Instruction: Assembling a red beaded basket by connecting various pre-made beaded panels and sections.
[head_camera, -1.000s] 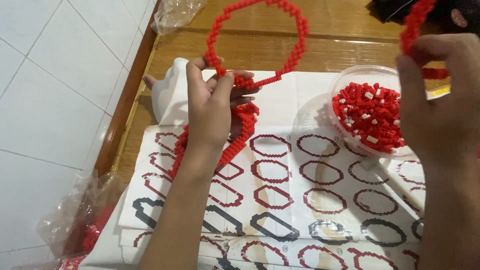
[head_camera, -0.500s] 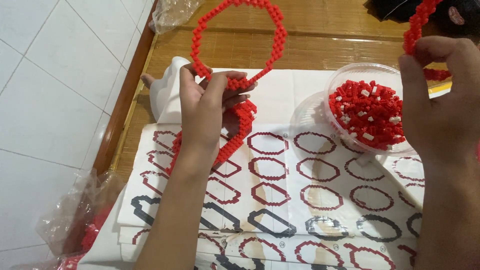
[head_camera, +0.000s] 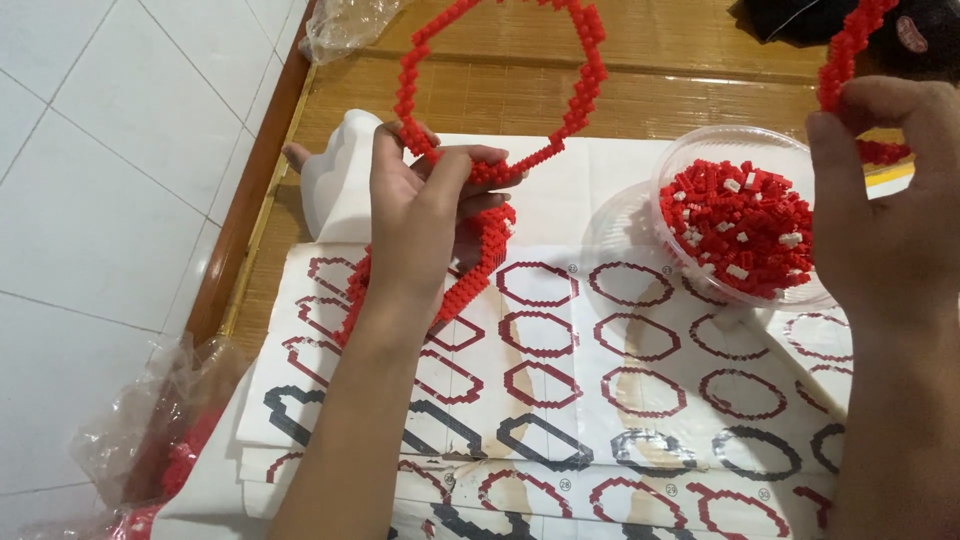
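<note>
The red brick ring (head_camera: 500, 80) is to be kept pinched at its lower edge by the left hand (head_camera: 425, 215) (fingers closed), while the right hand (head_camera: 885, 215), closed on a second red strip (head_camera: 845, 50), is aligned gently.

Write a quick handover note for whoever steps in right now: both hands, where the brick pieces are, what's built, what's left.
Left hand: pinching a red brick ring upright over the instruction sheets.
Right hand: holding a second red brick strip, raised beside the tub.
Another red brick assembly lies on the sheets under the left hand.
Done: one closed ring.
Left: clear tub holds many loose red and white bricks; the two held pieces are not joined.
</note>
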